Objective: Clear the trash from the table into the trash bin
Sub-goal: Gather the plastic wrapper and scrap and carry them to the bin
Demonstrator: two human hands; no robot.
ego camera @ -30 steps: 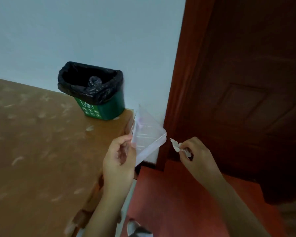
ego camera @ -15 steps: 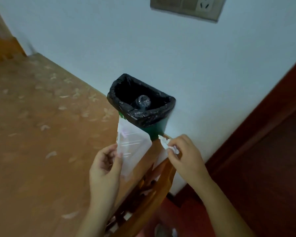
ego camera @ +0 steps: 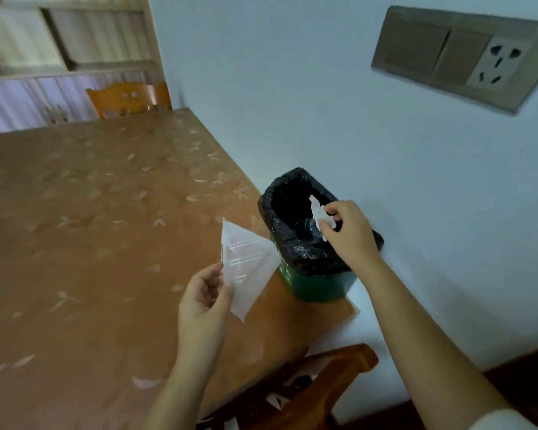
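Observation:
A small green trash bin lined with a black bag stands on the table's near right corner, against the wall. My right hand hovers over the bin's opening, pinching a crumpled white scrap of paper. My left hand is above the table, left of the bin, and grips a clear plastic zip bag by its lower edge. The bag stands upright and partly covers the bin's front.
The brown table has a pale leaf pattern. A wooden chair stands at its far end, another chair at the near right edge. A switch and socket panel is on the white wall.
My view swung left from the door toward the table. My right hand moved up with the paper scrap from beside the bin to over its opening. My left hand still holds the plastic bag.

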